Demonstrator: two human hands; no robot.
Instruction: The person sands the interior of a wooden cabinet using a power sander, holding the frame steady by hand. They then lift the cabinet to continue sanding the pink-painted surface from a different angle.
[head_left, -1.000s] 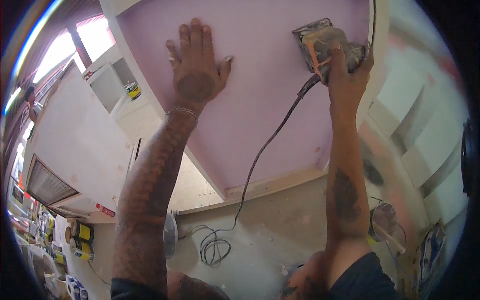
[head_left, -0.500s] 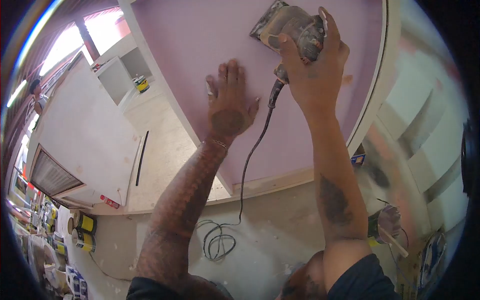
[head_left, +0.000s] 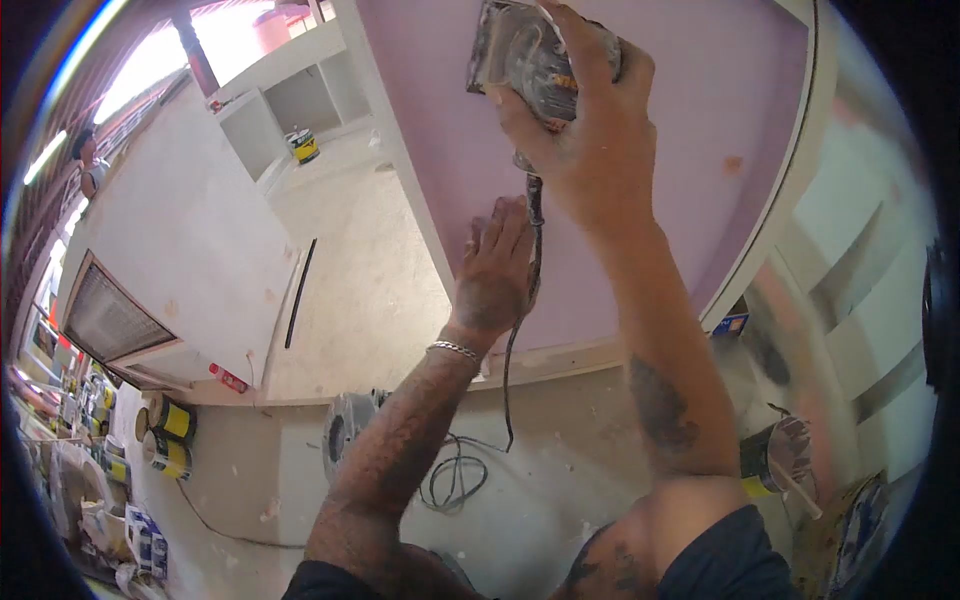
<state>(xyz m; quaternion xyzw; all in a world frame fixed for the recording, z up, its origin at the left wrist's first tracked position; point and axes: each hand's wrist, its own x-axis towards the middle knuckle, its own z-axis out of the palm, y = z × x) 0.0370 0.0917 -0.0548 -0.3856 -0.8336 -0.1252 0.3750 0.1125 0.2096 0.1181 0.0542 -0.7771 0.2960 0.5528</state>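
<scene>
A coiled power cord (head_left: 455,480) is seen on the floor, above it the left hand (head_left: 497,272) is spread flat to steady the pink panel (head_left: 640,170), and farther up an electric sander (head_left: 535,55) is gripped in the right hand (head_left: 585,150), pressed against it.

A furniture workshop: beside the fingers (head_left: 505,235) lies a pink painted panel (head_left: 650,150); farther off stand unfinished white cabinets (head_left: 190,250), paint cans (head_left: 170,420) and a dusty concrete floor (head_left: 540,480).
</scene>
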